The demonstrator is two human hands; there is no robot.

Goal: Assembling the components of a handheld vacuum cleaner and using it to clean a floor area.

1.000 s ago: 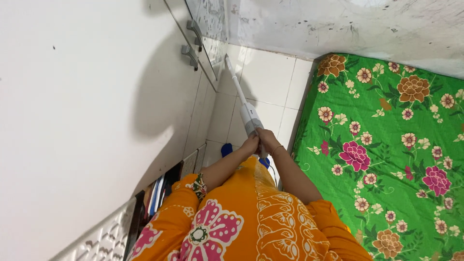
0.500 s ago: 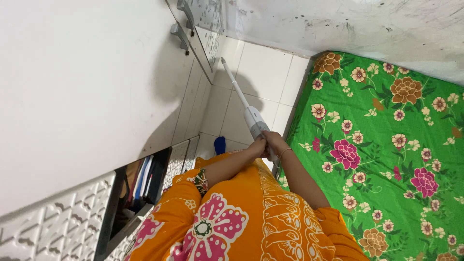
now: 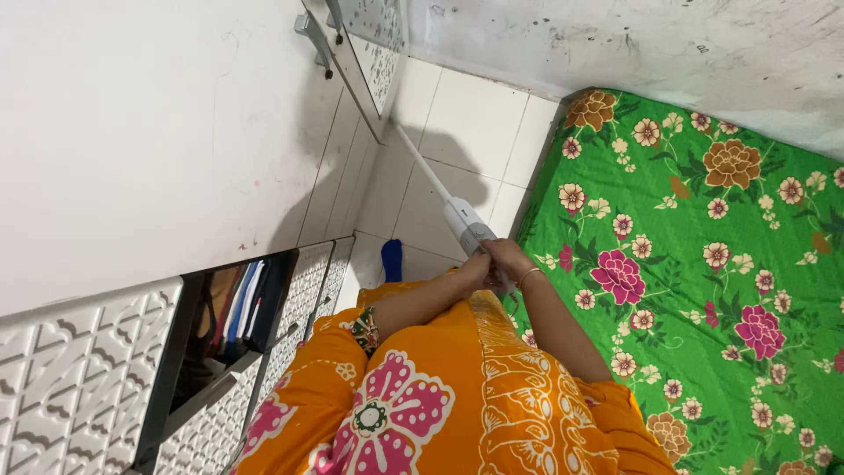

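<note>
Between the cabinet and the bed, the left hand and right hand are gripping the white stick vacuum's handle together, angling its tube along the floor toward the cabinet's base.

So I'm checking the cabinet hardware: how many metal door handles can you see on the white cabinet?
2. One metal handle sticks out from the white cabinet near the top edge; a second handle sits just beyond it, partly cut off by the frame. More may lie out of view.

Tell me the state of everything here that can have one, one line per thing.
Stick vacuum: gripped at the handle, tilted, wand reaching toward the cabinet base.
Left hand: closed on the stick vacuum.
Right hand: closed on the stick vacuum.
Drawer: open, folded clothes showing.
Bedsheet: spread flat.
</note>
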